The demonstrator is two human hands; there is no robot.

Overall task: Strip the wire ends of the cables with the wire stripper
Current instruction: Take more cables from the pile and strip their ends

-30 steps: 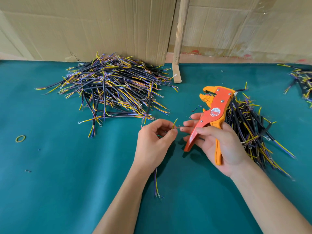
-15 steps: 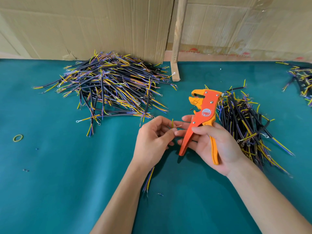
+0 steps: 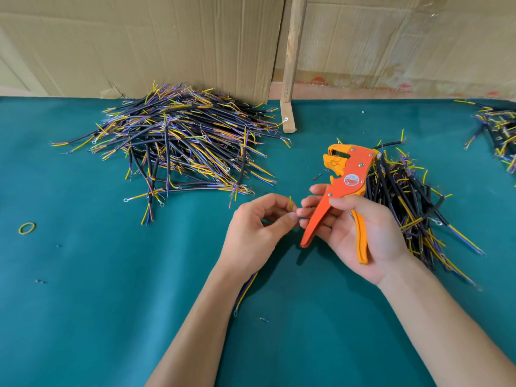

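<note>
Over the middle of the green table, the left hand (image 3: 258, 227) is pinching a thin cable (image 3: 291, 203) between thumb and curled fingers. Its yellow tip is poking up above the fingers, and its other end (image 3: 245, 291) is hanging out below the wrist. Just beside it, the right hand (image 3: 360, 230) is holding the orange wire stripper (image 3: 344, 177), with the thumb over one handle and the fingers curled under. The stripper's yellow head is pointing up and away, and its two smooth handles are spreading apart. The fingertips of both hands are almost touching.

A messy pile of black, yellow and purple cables (image 3: 184, 146) is lying to the far left of the hands. Another pile (image 3: 402, 196) is lying just behind the right hand. A third bunch (image 3: 497, 129) is sitting at the right edge. The green table cover (image 3: 83, 303) is looking soft, like felt. A yellow rubber band (image 3: 27, 228) is lying well off to the left. Brown cardboard (image 3: 139, 43) and a wooden stick (image 3: 291, 62) are standing at the back.
</note>
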